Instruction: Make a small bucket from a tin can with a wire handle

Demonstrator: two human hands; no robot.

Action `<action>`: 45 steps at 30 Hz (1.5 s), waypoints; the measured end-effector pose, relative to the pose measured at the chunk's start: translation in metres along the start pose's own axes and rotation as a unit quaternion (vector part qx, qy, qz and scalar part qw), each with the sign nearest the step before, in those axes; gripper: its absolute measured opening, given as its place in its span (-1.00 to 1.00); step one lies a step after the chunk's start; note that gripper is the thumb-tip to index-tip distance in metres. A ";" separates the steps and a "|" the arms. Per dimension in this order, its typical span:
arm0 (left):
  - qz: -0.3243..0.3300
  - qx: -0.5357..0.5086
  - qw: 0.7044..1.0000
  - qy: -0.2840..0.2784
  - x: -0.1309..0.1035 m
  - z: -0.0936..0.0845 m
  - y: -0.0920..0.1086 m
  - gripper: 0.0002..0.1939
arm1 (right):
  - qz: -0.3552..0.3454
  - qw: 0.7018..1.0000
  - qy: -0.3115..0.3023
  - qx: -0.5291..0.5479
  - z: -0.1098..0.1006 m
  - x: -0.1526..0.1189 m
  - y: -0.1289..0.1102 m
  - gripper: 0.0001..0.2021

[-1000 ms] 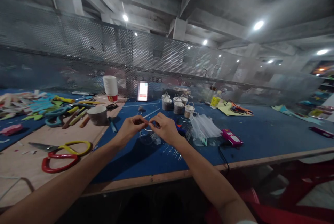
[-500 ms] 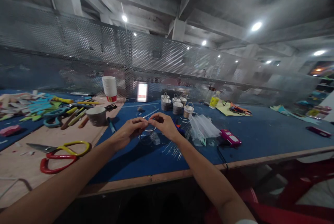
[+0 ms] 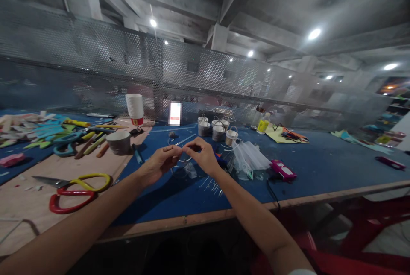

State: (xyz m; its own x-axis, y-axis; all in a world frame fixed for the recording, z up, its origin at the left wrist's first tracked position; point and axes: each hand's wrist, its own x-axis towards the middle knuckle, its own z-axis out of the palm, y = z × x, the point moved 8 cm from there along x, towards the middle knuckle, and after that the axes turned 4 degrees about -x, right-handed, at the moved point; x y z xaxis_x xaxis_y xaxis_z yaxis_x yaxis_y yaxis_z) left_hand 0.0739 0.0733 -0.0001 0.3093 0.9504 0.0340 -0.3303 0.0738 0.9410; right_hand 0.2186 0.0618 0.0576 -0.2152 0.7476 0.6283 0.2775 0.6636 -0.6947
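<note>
My left hand (image 3: 161,165) and my right hand (image 3: 203,155) meet above the blue mat (image 3: 160,204), thumbs and fingertips pinched together. Whatever sits between the fingertips is too small to make out. A thin pale loop of wire or cord (image 3: 185,160) shows just beneath the fingers. Below them on the mat lies a crumpled clear plastic piece (image 3: 191,170). Several thin clear strands (image 3: 213,187) are spread by my right wrist. Beyond my hands stand several small grey buckets with looped handles (image 3: 218,132).
Scissors with red and yellow handles (image 3: 62,184) lie on a wooden board at left, near a grey cup (image 3: 119,143) and tools. Stacked paper cups (image 3: 135,106) stand behind. Clear plastic bags (image 3: 253,157), a magenta box (image 3: 283,170) and a yellow-labelled bottle (image 3: 263,125) are rightward.
Both hands stay pinched together in nearly the same place. Only slight shifts of the fingers show; the objects on the table have not moved.
</note>
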 end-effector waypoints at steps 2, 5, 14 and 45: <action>0.011 0.003 1.000 0.001 0.000 0.002 0.002 -0.80 | 0.031 0.999 0.001 0.021 0.001 0.000 0.005 -0.78; 0.007 -0.022 1.000 -0.011 -0.001 0.006 0.004 -0.80 | 0.056 0.997 0.005 0.054 0.000 0.001 0.011 -0.75; -0.081 -0.048 0.993 -0.075 -0.004 0.014 -0.007 -0.83 | 0.120 0.984 0.045 0.127 -0.008 0.005 0.028 -0.70; -0.012 -0.019 0.999 -0.033 -0.006 0.018 -0.001 -0.80 | 0.153 0.973 0.060 0.163 0.000 0.001 0.031 -0.70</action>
State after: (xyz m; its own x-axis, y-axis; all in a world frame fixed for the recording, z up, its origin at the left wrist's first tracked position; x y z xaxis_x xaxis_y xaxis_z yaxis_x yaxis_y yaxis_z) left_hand 0.0886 0.0619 0.0046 0.3743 0.9267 0.0349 -0.3557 0.1088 0.9283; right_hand 0.2266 0.0832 0.0365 -0.0533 0.9158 0.3982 -0.0046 0.3985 -0.9172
